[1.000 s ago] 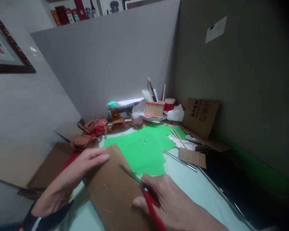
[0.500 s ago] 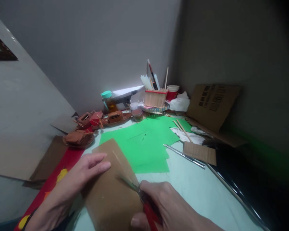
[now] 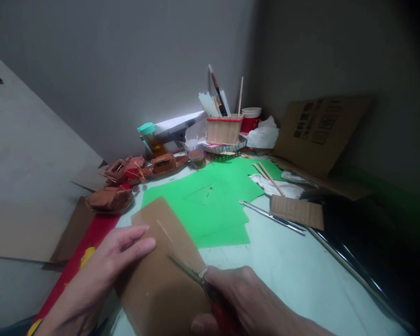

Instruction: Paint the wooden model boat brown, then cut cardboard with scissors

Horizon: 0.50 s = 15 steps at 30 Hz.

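Observation:
My left hand grips a brown cardboard sheet at its left edge, thumb and a finger lying on top and the other fingers hidden beneath. A pale straight line shows on the upper part of the sheet. Red-handled scissors are in my right hand, whose fingers wrap round the handles. One blade lies over the top face of the cardboard, reaching in from the right edge; the other blade is hidden. Behind the cardboard spreads a green paper sheet with faint pencil lines.
Small brown model boats sit at the left rear. A stick-walled holder with brushes stands at the back, beside a teal-lidded bottle and red cups. At right lie a metal pen, a cardboard scrap and a box flap.
My view has tilted and shifted a little, so the background sits higher. Both hands keep their holds; the scissors stay at the cardboard's right edge, with the blade showing less blur.

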### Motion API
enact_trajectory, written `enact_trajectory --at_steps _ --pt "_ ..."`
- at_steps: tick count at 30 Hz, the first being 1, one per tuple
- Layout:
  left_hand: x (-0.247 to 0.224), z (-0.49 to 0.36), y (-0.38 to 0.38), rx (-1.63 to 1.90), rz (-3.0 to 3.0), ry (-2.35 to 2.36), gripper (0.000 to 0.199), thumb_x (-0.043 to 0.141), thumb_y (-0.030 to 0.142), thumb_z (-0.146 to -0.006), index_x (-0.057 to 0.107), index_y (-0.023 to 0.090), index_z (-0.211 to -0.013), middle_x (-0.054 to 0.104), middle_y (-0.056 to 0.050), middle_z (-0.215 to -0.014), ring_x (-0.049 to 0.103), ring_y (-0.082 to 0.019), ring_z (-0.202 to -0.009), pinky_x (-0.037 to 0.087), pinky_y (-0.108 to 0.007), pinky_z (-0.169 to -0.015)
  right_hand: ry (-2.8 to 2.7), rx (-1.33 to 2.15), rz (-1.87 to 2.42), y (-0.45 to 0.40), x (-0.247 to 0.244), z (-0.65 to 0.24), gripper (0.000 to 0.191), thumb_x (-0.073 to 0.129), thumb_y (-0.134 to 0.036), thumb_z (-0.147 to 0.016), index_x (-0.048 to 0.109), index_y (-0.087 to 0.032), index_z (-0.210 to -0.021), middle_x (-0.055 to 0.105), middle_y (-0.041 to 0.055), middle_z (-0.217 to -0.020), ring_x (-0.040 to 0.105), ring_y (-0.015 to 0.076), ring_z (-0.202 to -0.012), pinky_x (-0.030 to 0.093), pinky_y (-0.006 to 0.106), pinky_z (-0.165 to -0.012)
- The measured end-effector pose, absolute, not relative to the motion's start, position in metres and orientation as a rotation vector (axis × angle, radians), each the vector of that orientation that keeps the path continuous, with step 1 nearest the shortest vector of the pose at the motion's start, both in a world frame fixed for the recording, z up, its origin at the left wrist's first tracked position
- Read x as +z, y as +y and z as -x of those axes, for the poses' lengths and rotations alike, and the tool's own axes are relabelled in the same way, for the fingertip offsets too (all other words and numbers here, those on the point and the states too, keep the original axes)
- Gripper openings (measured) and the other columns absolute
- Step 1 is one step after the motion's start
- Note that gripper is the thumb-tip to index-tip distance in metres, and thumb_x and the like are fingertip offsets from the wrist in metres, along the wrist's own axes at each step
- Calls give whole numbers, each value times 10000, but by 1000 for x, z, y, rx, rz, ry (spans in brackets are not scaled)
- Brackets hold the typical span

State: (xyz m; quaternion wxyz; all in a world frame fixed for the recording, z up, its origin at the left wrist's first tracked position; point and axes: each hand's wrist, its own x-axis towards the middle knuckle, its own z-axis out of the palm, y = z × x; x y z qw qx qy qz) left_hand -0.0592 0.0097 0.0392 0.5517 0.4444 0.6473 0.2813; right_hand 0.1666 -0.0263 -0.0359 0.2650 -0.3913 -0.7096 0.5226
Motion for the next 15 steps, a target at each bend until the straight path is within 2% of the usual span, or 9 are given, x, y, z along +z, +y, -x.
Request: enact_trajectory --at_steps 4,7,11,15 --pt "38 60 11 626 -1067 1523 297 807 399 -707 756 179 -900 737 -51 -727 707 -239 -685 524 -236 -575 -1922 1439 1044 -25 -36 -166 304 661 -407 -823 479 -199 -698 366 -84 -563 278 63 -491 226 207 -454" --pt "36 59 12 622 -1067 1492 268 795 412 -729 742 176 -843 730 -48 -719 695 -215 -651 505 -226 -552 -1957 1493 1146 -24 -26 -170 278 698 -392 -821 530 -191 -730 405 -74 -584 298 65 -497 233 203 -449" --pt "32 55 12 649 -1043 1466 266 839 402 -673 730 178 -766 724 -50 -700 685 -227 -621 523 -265 -557 -1993 1590 1254 -21 -9 -172 283 762 -420 -791 608 -184 -797 465 -59 -622 357 76 -520 253 204 -453" --pt "32 53 8 617 -1090 1491 249 819 405 -701 736 181 -775 727 -50 -704 700 -238 -665 512 -242 -552 -2056 1556 1294 -21 1 -172 271 770 -414 -774 660 -178 -848 436 -64 -610 340 82 -523 267 208 -462"
